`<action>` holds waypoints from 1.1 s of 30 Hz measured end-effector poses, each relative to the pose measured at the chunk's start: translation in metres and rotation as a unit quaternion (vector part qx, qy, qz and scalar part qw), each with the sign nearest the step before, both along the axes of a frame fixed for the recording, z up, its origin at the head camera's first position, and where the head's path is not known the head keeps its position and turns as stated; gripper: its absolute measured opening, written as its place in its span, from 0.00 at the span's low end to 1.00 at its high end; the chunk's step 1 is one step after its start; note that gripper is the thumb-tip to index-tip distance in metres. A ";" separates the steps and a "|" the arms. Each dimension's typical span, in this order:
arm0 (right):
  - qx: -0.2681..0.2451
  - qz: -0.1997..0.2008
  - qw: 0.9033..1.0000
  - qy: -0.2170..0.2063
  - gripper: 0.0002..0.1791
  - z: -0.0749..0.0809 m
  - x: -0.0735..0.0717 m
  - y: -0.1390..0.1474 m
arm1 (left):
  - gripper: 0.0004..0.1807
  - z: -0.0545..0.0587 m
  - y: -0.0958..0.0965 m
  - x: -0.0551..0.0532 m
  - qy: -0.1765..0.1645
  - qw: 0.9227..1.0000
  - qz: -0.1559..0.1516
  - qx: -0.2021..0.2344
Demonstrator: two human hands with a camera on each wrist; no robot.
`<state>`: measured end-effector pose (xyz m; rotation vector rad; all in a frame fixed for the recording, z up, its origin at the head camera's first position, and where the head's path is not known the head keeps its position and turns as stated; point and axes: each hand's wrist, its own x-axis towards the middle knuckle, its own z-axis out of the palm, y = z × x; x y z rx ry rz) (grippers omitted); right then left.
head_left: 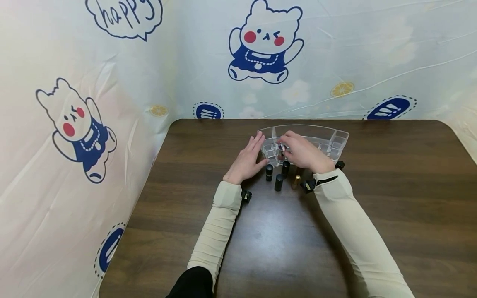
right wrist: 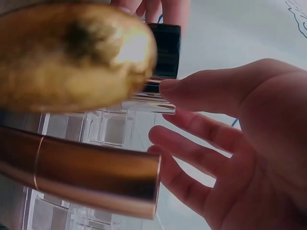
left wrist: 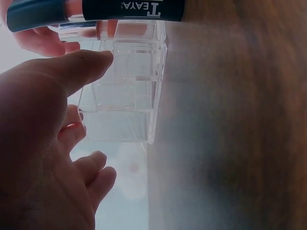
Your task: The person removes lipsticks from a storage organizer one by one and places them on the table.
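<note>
A clear plastic organizer [head_left: 340, 145] with several compartments stands towards the back of the table. My left hand [head_left: 246, 160] lies along its left end, fingers extended and thumb at the front corner. Over the organizer's left part, my right hand [head_left: 303, 152] pinches a shiny silver lipstick tube [head_left: 282, 147] between thumb and fingers; the silver tube [right wrist: 153, 103] shows also in the right wrist view. In front stand several capped lipstick tubes: black ones [head_left: 278, 182], a gold one [head_left: 296, 182] and a copper-coloured one [right wrist: 96, 175]. The left wrist view shows a dark tube [left wrist: 134, 8] lettered TEAYA.
The brown wooden table [head_left: 275, 248] reaches back to a pale curtain [head_left: 208, 49] printed with cartoon bears, which also runs along the left side. Dark wrist cameras [head_left: 308, 186] are strapped below both hands, the right one close beside the gold tube.
</note>
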<state>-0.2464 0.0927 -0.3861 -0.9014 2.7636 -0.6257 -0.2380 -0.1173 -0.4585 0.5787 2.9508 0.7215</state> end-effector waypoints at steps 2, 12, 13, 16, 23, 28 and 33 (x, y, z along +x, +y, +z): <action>0.006 0.001 1.000 -0.003 0.20 0.000 -0.001 -0.001 | 0.43 0.000 0.000 0.000 0.000 1.000 0.000 0.000; 0.017 -0.006 1.000 -0.023 0.20 -0.001 -0.005 -0.006 | 0.42 0.000 -0.001 0.000 -0.007 1.000 0.001 0.005; 0.017 -0.007 1.000 -0.023 0.19 -0.001 -0.005 -0.006 | 0.42 0.000 -0.001 0.000 -0.006 1.000 0.001 0.006; 0.017 -0.006 0.999 -0.027 0.19 -0.001 -0.005 -0.007 | 0.42 -0.001 -0.001 0.000 -0.003 1.000 0.001 0.006; 0.029 -0.003 0.999 -0.033 0.19 -0.002 -0.006 -0.007 | 0.42 -0.001 -0.001 0.000 -0.005 1.000 0.001 0.007; 0.031 -0.006 0.999 -0.034 0.19 -0.003 -0.007 -0.007 | 0.42 -0.002 -0.001 0.000 -0.005 1.000 0.002 0.004; 0.027 -0.004 0.999 -0.025 0.19 -0.004 -0.007 -0.007 | 0.42 -0.002 -0.001 0.000 -0.004 1.000 0.003 -0.001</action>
